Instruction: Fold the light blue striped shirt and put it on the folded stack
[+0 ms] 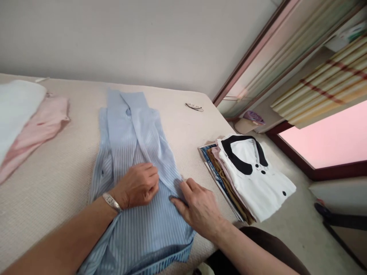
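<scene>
Shirt (pixel 143 229) stretches lengthwise from us — left hand (pixel 139 186) curled midway, right hand (pixel 200 206) at its right edge — pinching, we can't tell.

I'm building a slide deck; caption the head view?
Left hand and right hand on a light-blue striped fabric shirt, beside a folded white black-collared shirt.

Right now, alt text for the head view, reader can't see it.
A curled left hand and a right hand with thumb spread touch a blue striped shirt lying on a cream bed. At right, a white shirt with black collar tops a stack of folded clothes; eyeglasses lie farther back, pink garment and white cloth at left.
</scene>
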Demonstrator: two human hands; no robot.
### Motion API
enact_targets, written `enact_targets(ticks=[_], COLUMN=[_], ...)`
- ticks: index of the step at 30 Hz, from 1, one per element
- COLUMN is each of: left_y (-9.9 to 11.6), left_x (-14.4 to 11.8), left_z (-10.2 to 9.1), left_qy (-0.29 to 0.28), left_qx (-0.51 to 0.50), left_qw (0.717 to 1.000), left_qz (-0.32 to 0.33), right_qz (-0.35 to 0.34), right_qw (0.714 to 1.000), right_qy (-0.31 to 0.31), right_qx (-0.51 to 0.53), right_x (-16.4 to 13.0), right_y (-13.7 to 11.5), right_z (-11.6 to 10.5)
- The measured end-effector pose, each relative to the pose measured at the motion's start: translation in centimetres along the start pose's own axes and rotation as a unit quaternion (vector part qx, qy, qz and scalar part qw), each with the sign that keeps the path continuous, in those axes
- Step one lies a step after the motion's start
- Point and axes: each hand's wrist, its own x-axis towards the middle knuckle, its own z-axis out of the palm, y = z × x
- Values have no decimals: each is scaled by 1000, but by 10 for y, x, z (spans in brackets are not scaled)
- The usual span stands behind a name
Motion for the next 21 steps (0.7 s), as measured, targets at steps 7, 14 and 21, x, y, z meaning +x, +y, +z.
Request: enact_targets(ticks=[7, 14, 21], left_y=[10, 7, 18], left_x=[-1, 3, 7], left_z=[8, 7, 13], left_qy=[-16, -40, -71], left_qx=[-21, -23, -45], left_qw=[999, 999, 996], left_qz=[32, -12, 0], right_qz=[18, 20, -90], right_qw=[991, 994, 990], right_qy=[114, 97, 71], right_qx=[68, 43, 84], right_x=[6, 2, -7], right_y=[-1, -7, -20], right_z=[0, 8, 3])
